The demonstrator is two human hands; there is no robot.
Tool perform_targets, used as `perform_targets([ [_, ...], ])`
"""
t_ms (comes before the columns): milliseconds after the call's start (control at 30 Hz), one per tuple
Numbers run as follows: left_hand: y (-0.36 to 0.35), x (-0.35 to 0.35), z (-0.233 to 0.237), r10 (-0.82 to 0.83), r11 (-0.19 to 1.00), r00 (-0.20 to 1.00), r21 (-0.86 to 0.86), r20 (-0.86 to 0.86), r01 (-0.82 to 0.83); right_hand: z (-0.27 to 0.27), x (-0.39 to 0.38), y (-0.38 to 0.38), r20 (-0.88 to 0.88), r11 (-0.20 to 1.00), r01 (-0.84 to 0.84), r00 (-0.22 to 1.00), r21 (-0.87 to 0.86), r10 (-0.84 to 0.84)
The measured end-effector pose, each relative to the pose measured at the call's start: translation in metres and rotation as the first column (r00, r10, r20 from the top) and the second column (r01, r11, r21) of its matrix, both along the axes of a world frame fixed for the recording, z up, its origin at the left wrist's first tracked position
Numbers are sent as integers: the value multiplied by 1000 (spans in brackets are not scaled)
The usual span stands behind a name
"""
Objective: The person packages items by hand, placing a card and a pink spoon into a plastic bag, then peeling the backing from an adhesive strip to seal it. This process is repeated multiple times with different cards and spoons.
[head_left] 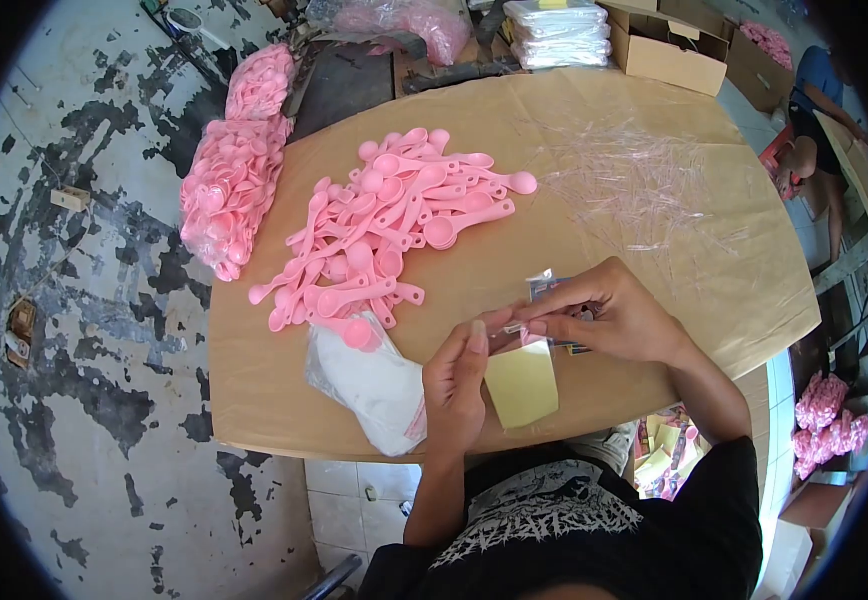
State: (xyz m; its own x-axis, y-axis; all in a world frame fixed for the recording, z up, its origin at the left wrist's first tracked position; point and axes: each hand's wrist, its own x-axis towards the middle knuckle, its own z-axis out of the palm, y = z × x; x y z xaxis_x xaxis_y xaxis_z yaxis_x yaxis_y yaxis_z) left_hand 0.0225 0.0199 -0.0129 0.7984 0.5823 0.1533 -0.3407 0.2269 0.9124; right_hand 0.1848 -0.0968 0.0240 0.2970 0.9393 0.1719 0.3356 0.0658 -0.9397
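Observation:
Both my hands meet over the table's near side at a yellow card that appears to sit in a clear plastic bag, with a bit of pink at its top. My left hand is closed around the bag's upper edge, thumb up. Finger and thumb of my right hand pinch the bag's gathered clear top; a thin clear strip shows there. Partly hidden behind the right hand lie dark printed cards. Left of my left hand is a pack of white plastic bags, touching a heap of pink measuring spoons.
Thin clear strips lie scattered on the brown-covered table. Bulging bags of pink spoons stand at the left edge. Behind are a stack of clear packets and a cardboard box. Another person sits at right.

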Motion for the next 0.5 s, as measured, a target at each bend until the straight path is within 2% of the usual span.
perform_targets([
  [100, 7, -3, 0, -38, 950, 995, 306, -92, 65, 1, 5, -3, 19, 999, 21, 1000, 24, -22],
  [200, 8, -5, 2, -42, 961, 986, 262, -162, 84, -3, 8, -4, 90, 990, 11, 996, 140, -24],
  [300, 10, -3, -2, -69, 973, 991, 213, -115, 92, 2, 16, -10, 161, 978, -114, 983, 176, 86],
  [400, 10, -4, -2, -140, 971, 989, 188, -53, 148, -10, 26, -10, 374, 926, -242, 919, 291, 123],
  [500, 13, -5, -2, -215, 956, 976, 198, -32, 217, -9, 26, -13, 422, 938, -240, 899, 251, 117],
])
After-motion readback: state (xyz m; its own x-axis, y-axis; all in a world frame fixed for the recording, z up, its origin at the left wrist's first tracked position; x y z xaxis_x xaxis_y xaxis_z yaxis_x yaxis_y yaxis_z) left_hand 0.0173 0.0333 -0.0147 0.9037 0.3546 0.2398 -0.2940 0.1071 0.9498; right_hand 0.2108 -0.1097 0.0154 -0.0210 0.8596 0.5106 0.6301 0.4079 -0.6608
